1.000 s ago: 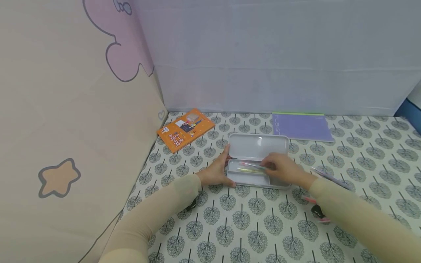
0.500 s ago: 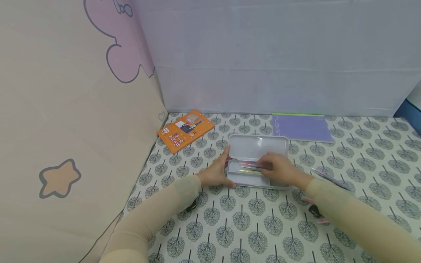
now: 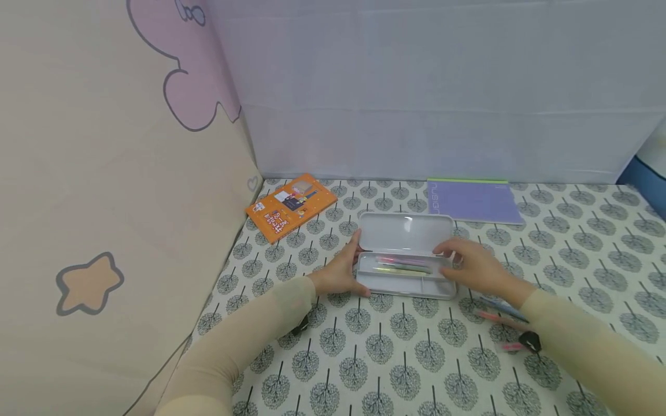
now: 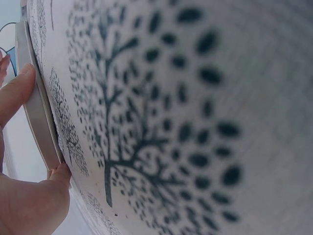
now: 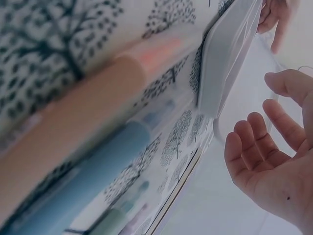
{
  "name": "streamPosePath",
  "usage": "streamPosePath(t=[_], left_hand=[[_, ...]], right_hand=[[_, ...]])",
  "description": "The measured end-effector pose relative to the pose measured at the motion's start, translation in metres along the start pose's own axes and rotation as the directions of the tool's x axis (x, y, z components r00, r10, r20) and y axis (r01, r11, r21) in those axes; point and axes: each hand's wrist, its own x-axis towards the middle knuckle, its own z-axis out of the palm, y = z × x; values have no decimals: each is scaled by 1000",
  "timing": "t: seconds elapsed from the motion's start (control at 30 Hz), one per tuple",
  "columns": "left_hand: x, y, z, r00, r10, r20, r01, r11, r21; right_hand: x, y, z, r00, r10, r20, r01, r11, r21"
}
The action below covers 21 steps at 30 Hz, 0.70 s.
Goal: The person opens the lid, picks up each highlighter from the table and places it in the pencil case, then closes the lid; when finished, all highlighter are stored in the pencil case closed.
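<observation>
An open white pencil case (image 3: 390, 283) lies on the patterned cloth in the head view, its lid folded back away from me. Several coloured pens (image 3: 403, 266) lie in its far compartment. My left hand (image 3: 338, 268) holds the case's left end between thumb and fingers; the left wrist view shows fingertips against its side wall (image 4: 39, 117). Over the right end of the case is my right hand (image 3: 476, 268), fingers loosely bent, holding nothing. In the right wrist view its palm and fingers (image 5: 244, 142) show bare.
To the right, partly under the right forearm, lie a pink-tipped pen (image 3: 496, 319) and a blue pen (image 3: 504, 308). An orange book (image 3: 291, 207) is at the back left, a purple notebook (image 3: 473, 202) at the back right. Walls stand behind and to the left.
The right hand has released a pen into the far compartment and drawn back to the right. The left hand stays at the case's left end.
</observation>
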Motion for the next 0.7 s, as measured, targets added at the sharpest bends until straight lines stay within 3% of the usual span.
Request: streamPosePath(t=[0.23,0.5,0.7], left_hand=[[0,-1,0,1000,-9,1,9,1000,14],[0,-1,0,1000,-17,0,17,1000,20],[1,-2,1,1000,-15,-3,15,1000,17]], right_hand=[[-18,12,-10,996,-38,-84,35,999,-33],[-42,30,-24,996,49,-79,-54,996,-68],[-59,51,-25,991,33,-127,-46,994,-99]])
